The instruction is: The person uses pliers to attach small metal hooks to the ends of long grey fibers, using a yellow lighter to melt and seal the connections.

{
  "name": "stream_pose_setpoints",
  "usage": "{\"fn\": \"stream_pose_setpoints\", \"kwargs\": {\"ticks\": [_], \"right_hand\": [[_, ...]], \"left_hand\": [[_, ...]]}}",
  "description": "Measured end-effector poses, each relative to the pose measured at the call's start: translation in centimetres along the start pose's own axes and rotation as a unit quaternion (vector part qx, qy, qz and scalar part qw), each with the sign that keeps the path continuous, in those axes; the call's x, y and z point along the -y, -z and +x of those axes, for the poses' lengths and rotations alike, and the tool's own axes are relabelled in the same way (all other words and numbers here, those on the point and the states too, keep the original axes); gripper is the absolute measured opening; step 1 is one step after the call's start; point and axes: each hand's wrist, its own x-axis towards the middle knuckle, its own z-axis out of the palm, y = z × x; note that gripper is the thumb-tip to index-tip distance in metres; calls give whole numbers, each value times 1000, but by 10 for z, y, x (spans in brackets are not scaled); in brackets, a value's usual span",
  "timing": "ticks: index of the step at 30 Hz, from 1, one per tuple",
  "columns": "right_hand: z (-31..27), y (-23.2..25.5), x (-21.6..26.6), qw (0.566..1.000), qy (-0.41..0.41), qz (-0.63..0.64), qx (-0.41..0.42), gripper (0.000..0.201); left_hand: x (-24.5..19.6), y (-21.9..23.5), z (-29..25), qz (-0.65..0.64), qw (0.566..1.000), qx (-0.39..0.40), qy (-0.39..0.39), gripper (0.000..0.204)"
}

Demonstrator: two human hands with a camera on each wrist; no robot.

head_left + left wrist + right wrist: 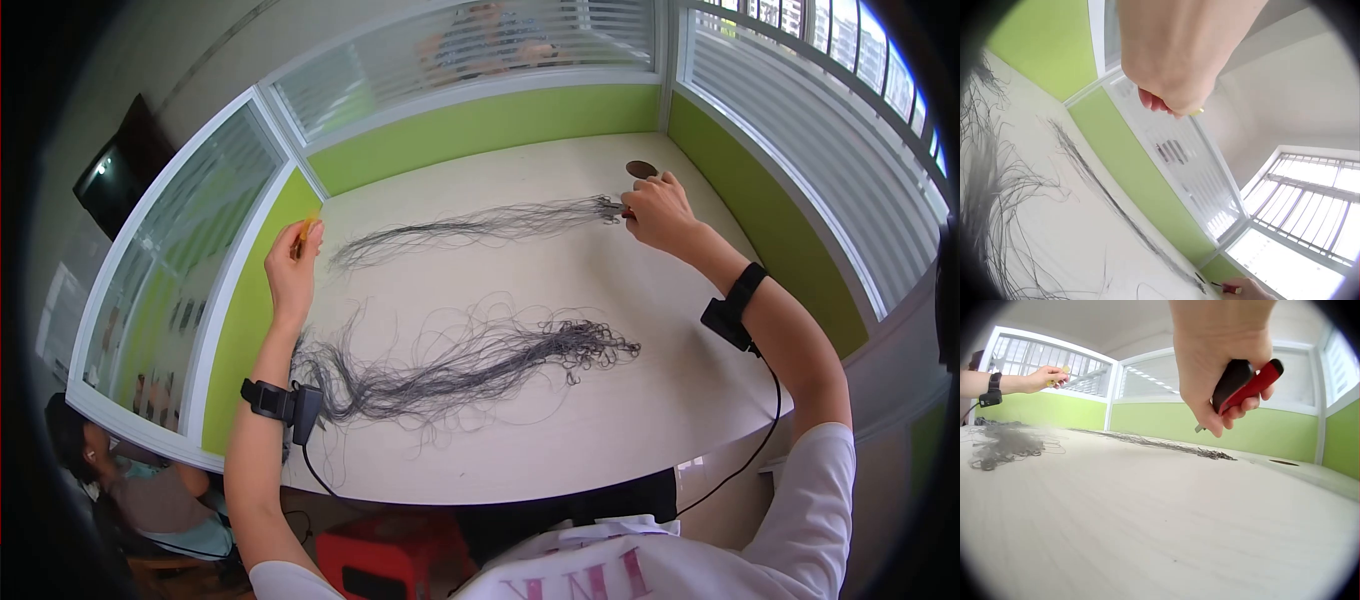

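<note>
My right hand grips pliers with red and black handles. A metal tip shows below the fingers in the right wrist view. In the head view the tool is beside the looped right end of a narrow bundle of thin dark strands. My left hand, raised near the left partition, pinches a small yellow piece, mostly hidden by the fingers. Closer to me lies a thicker, tangled bundle of dark strands, its right end full of small loops.
Green-and-glass partitions edge the white table at the back and sides. A dark round hole is near the back right. Two other people are partly visible, one behind the rear glass, one seated at lower left. Cables hang from both wrist cameras.
</note>
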Motion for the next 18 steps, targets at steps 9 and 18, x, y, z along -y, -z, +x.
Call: {"fn": "stream_pose_setpoints", "kwargs": {"ticks": [9, 18], "right_hand": [[-52, 53, 54, 968, 159, 168, 95, 25], [-64, 46, 82, 976, 161, 140, 41, 27]], "left_hand": [[-129, -40, -87, -89, 945, 315, -14, 21], [-125, -82, -132, -209, 921, 305, 125, 15]]}}
